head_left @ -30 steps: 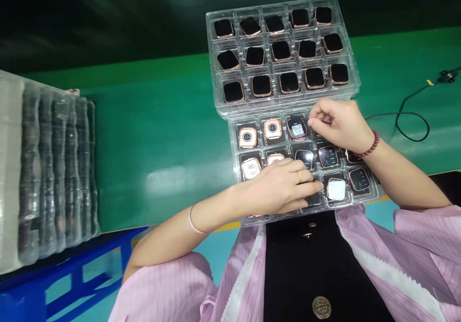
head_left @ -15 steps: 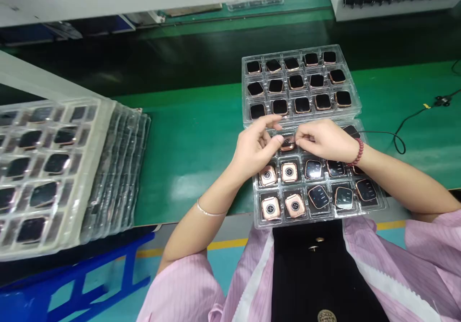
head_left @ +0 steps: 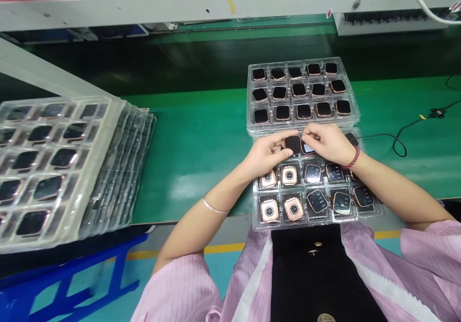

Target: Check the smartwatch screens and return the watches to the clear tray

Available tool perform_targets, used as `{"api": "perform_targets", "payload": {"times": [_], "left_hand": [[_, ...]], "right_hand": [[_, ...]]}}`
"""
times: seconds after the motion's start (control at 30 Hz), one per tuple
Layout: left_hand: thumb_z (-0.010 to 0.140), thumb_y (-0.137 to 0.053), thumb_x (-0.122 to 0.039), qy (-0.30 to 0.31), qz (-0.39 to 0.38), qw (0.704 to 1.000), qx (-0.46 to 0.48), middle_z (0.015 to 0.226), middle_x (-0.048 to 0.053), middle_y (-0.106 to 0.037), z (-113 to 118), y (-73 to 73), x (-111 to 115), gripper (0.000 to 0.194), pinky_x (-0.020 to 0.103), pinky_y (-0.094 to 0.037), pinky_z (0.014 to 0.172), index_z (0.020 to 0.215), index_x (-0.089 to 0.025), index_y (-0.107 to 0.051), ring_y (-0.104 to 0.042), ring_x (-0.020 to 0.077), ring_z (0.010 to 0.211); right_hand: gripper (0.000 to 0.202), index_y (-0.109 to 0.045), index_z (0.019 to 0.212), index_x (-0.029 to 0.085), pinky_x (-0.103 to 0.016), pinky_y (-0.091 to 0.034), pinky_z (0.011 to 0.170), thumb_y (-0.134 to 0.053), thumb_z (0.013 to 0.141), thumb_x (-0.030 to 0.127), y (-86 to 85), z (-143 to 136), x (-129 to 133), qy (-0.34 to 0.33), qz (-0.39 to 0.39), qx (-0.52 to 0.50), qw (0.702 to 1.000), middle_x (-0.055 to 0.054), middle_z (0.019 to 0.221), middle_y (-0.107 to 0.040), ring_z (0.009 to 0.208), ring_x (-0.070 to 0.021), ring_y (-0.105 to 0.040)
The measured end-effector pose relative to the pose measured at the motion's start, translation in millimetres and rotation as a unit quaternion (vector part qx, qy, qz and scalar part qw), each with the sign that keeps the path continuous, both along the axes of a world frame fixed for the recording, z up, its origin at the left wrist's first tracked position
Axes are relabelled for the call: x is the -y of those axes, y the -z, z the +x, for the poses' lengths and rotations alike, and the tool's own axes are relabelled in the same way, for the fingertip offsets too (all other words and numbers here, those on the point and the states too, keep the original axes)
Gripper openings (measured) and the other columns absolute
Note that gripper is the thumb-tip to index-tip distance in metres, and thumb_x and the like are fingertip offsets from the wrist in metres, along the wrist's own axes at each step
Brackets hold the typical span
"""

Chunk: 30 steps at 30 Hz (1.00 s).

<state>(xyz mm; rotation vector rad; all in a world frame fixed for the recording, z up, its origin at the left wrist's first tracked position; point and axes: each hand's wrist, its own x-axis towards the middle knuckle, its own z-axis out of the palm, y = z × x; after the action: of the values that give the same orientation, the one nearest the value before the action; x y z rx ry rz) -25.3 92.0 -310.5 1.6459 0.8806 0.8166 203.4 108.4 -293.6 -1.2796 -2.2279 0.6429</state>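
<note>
My left hand is closed on a smartwatch without a strap, its dark screen facing up, over the back row of the near clear plastic tray. Close beside it, my right hand has its fingers pinched together; what they hold is hidden. Below those fingers, a watch screen showing a QR code is partly visible. A black cable runs from the right and passes out of sight behind my right hand. In front lie two rows of watches, some with sensor backs up, others with lit screens up.
Behind the near tray stands another clear tray of dark-screened watches. At left rises a stack of trays, also holding watches. A white shelf beam crosses above the green table. A blue frame stands below at left.
The watch in my left hand has turned from sensor side up to dark screen up. A QR-code screen now shows under my right fingers. The view has shifted slightly.
</note>
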Motion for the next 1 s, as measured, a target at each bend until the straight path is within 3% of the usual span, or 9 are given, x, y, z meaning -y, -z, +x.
{"api": "perform_targets", "payload": {"times": [0.13, 0.23, 0.37, 0.43, 0.53, 0.63, 0.77, 0.9, 1.0], "left_hand": [[0.092, -0.066, -0.027, 0.008, 0.039, 0.998, -0.048, 0.059, -0.007, -0.049, -1.6, -2.6, 0.2, 0.044, 0.023, -0.037, 0.049, 0.136, -0.023, -0.065, -0.039, 0.0087, 0.047], [0.091, -0.063, -0.021, -0.042, 0.128, 0.981, -0.143, 0.073, -0.001, -0.064, -3.7, -2.8, -3.8, 0.036, 0.028, -0.050, 0.064, 0.126, -0.022, -0.071, -0.055, 0.0126, 0.061], [0.092, -0.058, -0.018, -0.056, 0.204, 0.942, -0.261, 0.115, 0.008, -0.072, -4.9, -1.5, -8.1, 0.027, 0.038, -0.055, 0.088, 0.112, -0.019, -0.076, -0.067, 0.0228, 0.102], [0.093, -0.056, -0.019, -0.057, 0.209, 0.938, -0.271, 0.118, 0.009, -0.072, -4.7, -1.9, -7.4, 0.029, 0.039, -0.056, 0.089, 0.115, -0.019, -0.076, -0.068, 0.0240, 0.106], [0.096, -0.055, -0.023, -0.079, 0.214, 0.946, -0.229, 0.113, 0.010, -0.074, -5.1, -5.2, -4.6, 0.028, 0.036, -0.055, 0.086, 0.113, -0.017, -0.076, -0.069, 0.0223, 0.099], [0.101, -0.053, -0.037, -0.066, 0.179, 0.969, -0.154, 0.098, 0.008, -0.077, -6.9, -9.9, -2.2, 0.033, 0.032, -0.054, 0.081, 0.111, -0.016, -0.076, -0.070, 0.0193, 0.086], [0.102, -0.050, -0.052, 0.027, 0.091, 0.992, -0.085, 0.075, 0.003, -0.072, -8.4, -11.9, -1.1, 0.048, 0.025, -0.048, 0.061, 0.126, -0.016, -0.070, -0.061, 0.0134, 0.063], [0.090, -0.071, -0.042, 0.058, 0.014, 0.997, -0.040, 0.073, -0.002, -0.065, -5.9, -8.4, -1.0, 0.064, 0.022, -0.040, 0.051, 0.146, -0.017, -0.054, -0.048, 0.0086, 0.053], [0.088, -0.072, -0.039, 0.050, -0.026, 0.998, -0.004, 0.073, -0.001, -0.064, -3.8, -5.9, -0.7, 0.058, 0.022, -0.038, 0.048, 0.141, -0.018, -0.059, -0.047, 0.0087, 0.052]], "right_hand": [[0.015, -0.065, 0.080, 0.018, -0.028, -0.037, 0.063, -0.056, 0.091, 0.024, 1.8, 1.9, -2.2, 0.036, 0.031, 0.053, 0.997, -0.003, 0.070, -0.070, 0.063, -0.0166, -0.060], [0.016, -0.063, 0.077, 0.018, -0.027, -0.038, 0.062, -0.056, 0.090, 0.024, -8.2, 2.2, 6.1, 0.028, 0.060, 0.053, 0.996, -0.003, 0.068, -0.069, 0.062, -0.0157, -0.059], [0.022, -0.059, 0.070, 0.019, -0.027, -0.031, 0.056, -0.054, 0.091, 0.024, -24.1, -7.1, 32.9, -0.141, 0.042, 0.116, 0.982, -0.001, 0.060, -0.064, 0.052, -0.0126, -0.051], [0.021, -0.057, 0.067, 0.019, -0.027, -0.024, 0.053, -0.055, 0.088, 0.020, -26.7, -12.8, 43.9, -0.213, 0.018, 0.166, 0.963, 0.000, 0.059, -0.063, 0.049, -0.0119, -0.046], [0.020, -0.055, 0.066, 0.019, -0.026, -0.023, 0.051, -0.055, 0.086, 0.018, -25.1, -16.1, 47.1, -0.248, -0.024, 0.146, 0.957, 0.001, 0.057, -0.061, 0.048, -0.0108, -0.045], [0.022, -0.056, 0.069, 0.019, -0.023, -0.032, 0.053, -0.053, 0.091, 0.023, -21.6, -12.7, 36.7, -0.205, -0.046, 0.019, 0.978, 0.003, 0.056, -0.058, 0.049, -0.0093, -0.047], [0.022, -0.056, 0.070, 0.019, -0.024, -0.034, 0.054, -0.056, 0.090, 0.027, -14.3, -4.9, 17.6, -0.069, -0.030, -0.076, 0.994, 0.004, 0.056, -0.057, 0.050, -0.0096, -0.046], [0.021, -0.056, 0.070, 0.019, -0.025, -0.033, 0.056, -0.056, 0.088, 0.029, -5.1, -0.2, 5.3, -0.016, -0.029, -0.072, 0.997, 0.004, 0.055, -0.055, 0.052, -0.0105, -0.045], [0.021, -0.056, 0.069, 0.019, -0.026, -0.032, 0.057, -0.056, 0.088, 0.029, -1.1, 0.9, 1.7, -0.020, -0.032, -0.069, 0.997, 0.004, 0.055, -0.054, 0.052, -0.0101, -0.043]]}}
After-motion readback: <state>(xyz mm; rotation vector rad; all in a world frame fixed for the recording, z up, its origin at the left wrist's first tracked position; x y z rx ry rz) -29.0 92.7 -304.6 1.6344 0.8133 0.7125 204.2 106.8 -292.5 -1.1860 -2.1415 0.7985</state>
